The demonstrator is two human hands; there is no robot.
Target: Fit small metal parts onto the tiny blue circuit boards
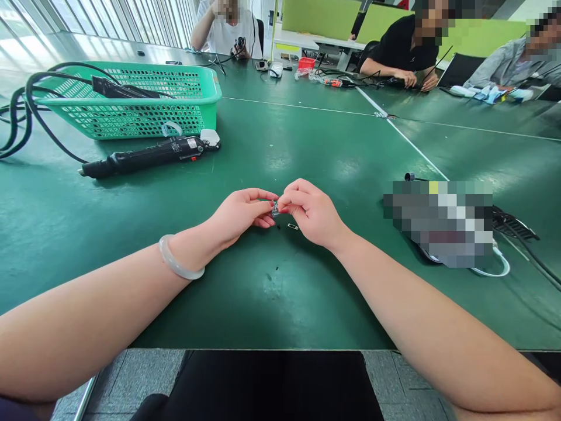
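Note:
My left hand [246, 215] is closed in a pinch on a small metallic part [275, 208] with fine detail, too small to name. From the other side, the fingertips of my right hand [311, 213] meet at that part. They are pinched together, and whatever they may hold is hidden. Just below my fingers, a small flat metal piece [293, 226] with a pale outline lies on the green table [245, 298]. Close by sits a tiny black piece [279, 227], with another dark speck [276, 268] nearer the table's front edge.
A green plastic basket [149, 120] with black cables stands at the back left, a black electric screwdriver [151, 158] in front of it. To the right lies a blurred-out object [438, 225] with cables. Several people sit across the table; a red box [305, 64] stands near them.

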